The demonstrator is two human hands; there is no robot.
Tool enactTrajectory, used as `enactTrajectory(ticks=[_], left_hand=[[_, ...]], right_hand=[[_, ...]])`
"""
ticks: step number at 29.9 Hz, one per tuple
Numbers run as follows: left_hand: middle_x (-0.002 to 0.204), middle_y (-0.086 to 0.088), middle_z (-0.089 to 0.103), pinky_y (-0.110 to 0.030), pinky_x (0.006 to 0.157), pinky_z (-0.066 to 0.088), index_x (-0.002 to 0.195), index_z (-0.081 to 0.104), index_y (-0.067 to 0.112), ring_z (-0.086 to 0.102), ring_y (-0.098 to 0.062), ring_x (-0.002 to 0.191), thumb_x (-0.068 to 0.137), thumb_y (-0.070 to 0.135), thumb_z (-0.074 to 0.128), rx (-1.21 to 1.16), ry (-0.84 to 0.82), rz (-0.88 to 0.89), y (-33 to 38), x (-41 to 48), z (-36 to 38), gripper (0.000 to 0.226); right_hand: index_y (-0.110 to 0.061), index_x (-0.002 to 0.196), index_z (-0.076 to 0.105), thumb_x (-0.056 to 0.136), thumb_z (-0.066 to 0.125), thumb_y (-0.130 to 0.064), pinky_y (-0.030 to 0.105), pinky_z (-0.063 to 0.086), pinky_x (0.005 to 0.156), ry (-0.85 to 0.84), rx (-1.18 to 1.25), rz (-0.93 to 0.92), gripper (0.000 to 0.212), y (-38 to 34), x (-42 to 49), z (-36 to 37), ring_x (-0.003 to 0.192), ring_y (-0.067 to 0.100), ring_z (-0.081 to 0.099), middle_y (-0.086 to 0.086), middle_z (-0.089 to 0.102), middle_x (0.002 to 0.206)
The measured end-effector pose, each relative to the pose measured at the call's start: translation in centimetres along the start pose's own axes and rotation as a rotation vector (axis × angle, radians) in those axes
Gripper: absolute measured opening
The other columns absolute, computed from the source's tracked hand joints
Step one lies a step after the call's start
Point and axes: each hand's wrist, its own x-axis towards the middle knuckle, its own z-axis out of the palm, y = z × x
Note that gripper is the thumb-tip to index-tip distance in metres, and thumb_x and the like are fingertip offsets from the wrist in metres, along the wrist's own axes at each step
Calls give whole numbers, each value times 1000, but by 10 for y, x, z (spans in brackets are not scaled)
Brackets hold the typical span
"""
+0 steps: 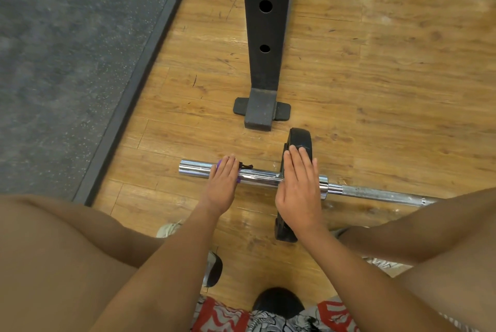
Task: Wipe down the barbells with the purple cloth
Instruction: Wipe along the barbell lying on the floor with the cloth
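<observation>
Barbell [257,177] lies on the floor [375,90]; left hand [224,184] presses the cloth [219,164] flat onto its sleeve, right hand [300,186] rests straight-fingered on the plate [300,138].

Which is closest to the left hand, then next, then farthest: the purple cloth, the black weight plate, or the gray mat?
1. purple cloth, right under the left hand on the bar.
2. black weight plate, to the right along the bar.
3. gray mat, far off to the left.
</observation>
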Motion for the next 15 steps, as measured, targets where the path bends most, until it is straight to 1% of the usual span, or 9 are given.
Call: enactTrajectory(ticks=[3, 7, 8, 10, 13, 15], left_hand=[[169, -3, -5, -44, 125, -1, 161, -1, 12, -9, -20, 155, 106, 4, 35, -20, 13, -9, -6, -7, 3, 66], [169, -7, 4, -44, 126, 4, 161, 7, 10, -1, -25, 156, 106, 8, 37, -42, 51, -132, -21, -8, 1, 62], [169, -9, 5, -43, 126, 4, 160, 8, 8, 0, -26, 156, 106, 7, 38, -37, 49, -129, -19, -8, 1, 62], [169, -10, 3, -40, 126, 1, 160, 6, 7, -2, -28, 156, 105, 4, 38, -52, 38, -65, -10, -10, 3, 64], [169, -8, -3, -38, 127, -2, 161, 2, 8, -8, -24, 156, 105, 4, 37, -28, 29, 47, -2, -14, 8, 66], [169, -8, -3, -37, 126, -1, 161, 3, 8, -7, -25, 156, 105, 2, 37, -43, 41, 12, -7, -14, 7, 66]], right_hand=[[-2, 153, 38, 94, 37, -15, 51, 12, 126, 10, 1, -16, 60, -1, -8, 1, 154, 28, 20, 13, 33, 162], [-2, 153, 37, 94, 38, -14, 48, 6, 127, 10, -8, -24, 60, -2, -13, -2, 154, 29, 20, 13, 33, 161], [-3, 153, 37, 94, 36, -15, 48, 5, 127, 6, -12, -23, 60, -2, -14, -2, 154, 29, 20, 13, 33, 161], [-3, 154, 36, 95, 32, -17, 48, 6, 127, -11, -21, -18, 61, -2, -15, -3, 154, 29, 19, 14, 32, 162], [-2, 155, 32, 96, 28, -18, 50, 6, 127, -44, -40, -25, 62, -3, -16, -3, 155, 29, 16, 14, 28, 164], [-2, 157, 27, 96, 29, -17, 49, 3, 127, -53, -51, -41, 62, -1, -17, -3, 155, 29, 12, 15, 23, 165]])
